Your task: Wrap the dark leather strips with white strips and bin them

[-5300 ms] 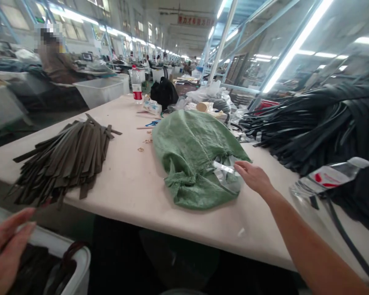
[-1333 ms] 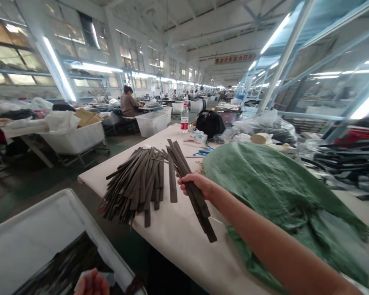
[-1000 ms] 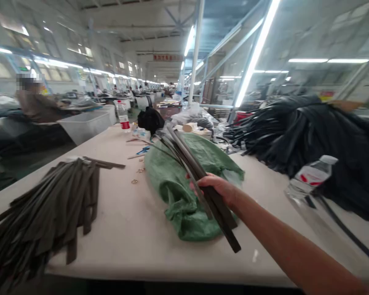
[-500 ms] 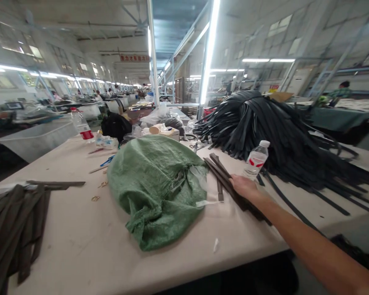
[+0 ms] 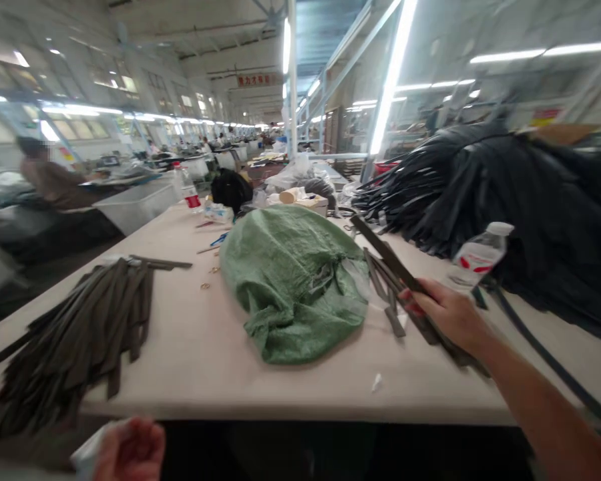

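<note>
My right hand (image 5: 448, 310) is closed round a long dark brown strip (image 5: 383, 250), its far end tilted up over the table. More brown strips (image 5: 394, 321) lie beneath it, beside the green woven sack (image 5: 290, 287). Just past that hand a clear water bottle (image 5: 481, 254) with a white cap leans, its base hidden by the hand. Low on the left, my left hand (image 5: 133, 451) shows with curled fingers, below the table's front edge. Something whitish is against it, too blurred to name. A fanned pile of brown strips (image 5: 95, 307) is nearest to it.
A big heap of black straps (image 5: 521, 207) covers the table's right side. Metal rings (image 5: 205, 286), blue-handled scissors (image 5: 219, 238) and a red-labelled bottle (image 5: 190, 190) are left of the sack. A white bin (image 5: 140, 200) stands beyond. A person (image 5: 55, 177) sits far left.
The view has swung left. My right hand has raised a brown strip off the bundle it rested on. My left hand has come into view at lower left.
</note>
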`<state>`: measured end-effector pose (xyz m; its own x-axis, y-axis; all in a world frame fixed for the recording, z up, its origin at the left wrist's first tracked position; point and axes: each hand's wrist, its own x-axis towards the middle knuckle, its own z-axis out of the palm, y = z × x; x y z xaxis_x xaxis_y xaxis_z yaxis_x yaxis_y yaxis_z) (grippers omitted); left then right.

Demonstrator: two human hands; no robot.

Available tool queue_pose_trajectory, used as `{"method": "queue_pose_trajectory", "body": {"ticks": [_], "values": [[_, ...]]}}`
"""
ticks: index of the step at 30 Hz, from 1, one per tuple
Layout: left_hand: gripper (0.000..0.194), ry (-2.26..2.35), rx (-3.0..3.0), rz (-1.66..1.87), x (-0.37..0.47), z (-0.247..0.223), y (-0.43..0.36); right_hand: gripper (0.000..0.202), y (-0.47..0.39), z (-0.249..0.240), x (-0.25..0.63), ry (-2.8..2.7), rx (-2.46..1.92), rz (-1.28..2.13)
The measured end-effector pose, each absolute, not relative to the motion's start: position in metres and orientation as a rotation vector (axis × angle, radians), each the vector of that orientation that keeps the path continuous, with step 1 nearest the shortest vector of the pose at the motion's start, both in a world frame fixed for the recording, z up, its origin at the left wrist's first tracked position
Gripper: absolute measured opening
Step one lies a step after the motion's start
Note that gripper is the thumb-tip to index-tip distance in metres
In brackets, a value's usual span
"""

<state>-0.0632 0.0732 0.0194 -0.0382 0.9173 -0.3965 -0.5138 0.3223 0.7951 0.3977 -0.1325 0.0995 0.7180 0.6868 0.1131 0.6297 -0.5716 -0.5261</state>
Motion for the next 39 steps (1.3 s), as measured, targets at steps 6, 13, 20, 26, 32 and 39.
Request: {"method": "queue_pose_trajectory", "body": {"ticks": [6,13,20,26,32,39], "values": [[0.017,0.866,0.075,1.232,-0.031,0.028,0.044,0.036,-0.113,0.088,0.276,-1.121,-1.605,0.865],[0.012,0.768,0.088,1.262,-0.035,0.035,0.035,0.041,-0.092,0.046,0.167,-1.569,-1.621,0.978],[0.014,0.680,0.131,1.229,-0.039,0.030,0.026,0.039,-0.072,0.019,0.144,-1.815,-1.666,0.760],[0.026,0.663,0.174,1.210,-0.037,0.022,0.022,0.038,-0.066,0.013,0.137,-1.875,-1.740,0.813],[0.029,0.698,0.265,1.217,-0.035,0.013,0.015,0.039,-0.066,0.014,0.131,-1.824,-1.755,1.009],[0.029,0.758,0.328,1.221,-0.039,0.006,0.017,0.039,-0.066,0.016,0.127,-1.707,-1.580,1.364]]}}
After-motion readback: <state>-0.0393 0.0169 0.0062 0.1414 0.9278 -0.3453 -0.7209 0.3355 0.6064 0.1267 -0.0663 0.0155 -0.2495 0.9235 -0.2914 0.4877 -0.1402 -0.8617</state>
